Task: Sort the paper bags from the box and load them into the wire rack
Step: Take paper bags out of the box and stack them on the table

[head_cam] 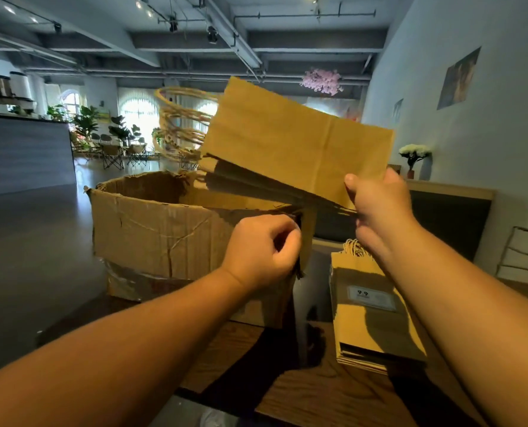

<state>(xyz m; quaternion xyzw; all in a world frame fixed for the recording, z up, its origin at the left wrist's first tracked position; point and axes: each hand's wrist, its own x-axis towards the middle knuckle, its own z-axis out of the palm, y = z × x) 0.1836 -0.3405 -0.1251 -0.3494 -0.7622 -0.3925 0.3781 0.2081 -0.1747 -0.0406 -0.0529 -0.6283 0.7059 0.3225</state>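
- Nearest the camera, a wooden table (302, 396) carries the work; both bare forearms reach forward over it.
- On the table's right part lies a flat stack of brown paper bags (376, 331), its twine handles pointing away from the person and a white label showing on the top bag.
- The left hand (261, 249) is curled, its fingers and thumb pinching a dark edge at the near right corner of the cardboard box (158, 229); whether that edge is a bag or the box wall cannot be told.
- The right hand (380, 204) grips a fanned bundle of paper bags (290, 140) by its lower right corner, thumb on the front sheet, and holds it in the air above the box, with the blurred twine handles off to the upper left.
- The box stands on the table with its top open and its walls creased and torn.
- At the right edge, beyond the stack, a wire rack (524, 257) stands near the wall.
- Farther back are a vase of white flowers (415, 157) on a ledge, potted plants and folding chairs.
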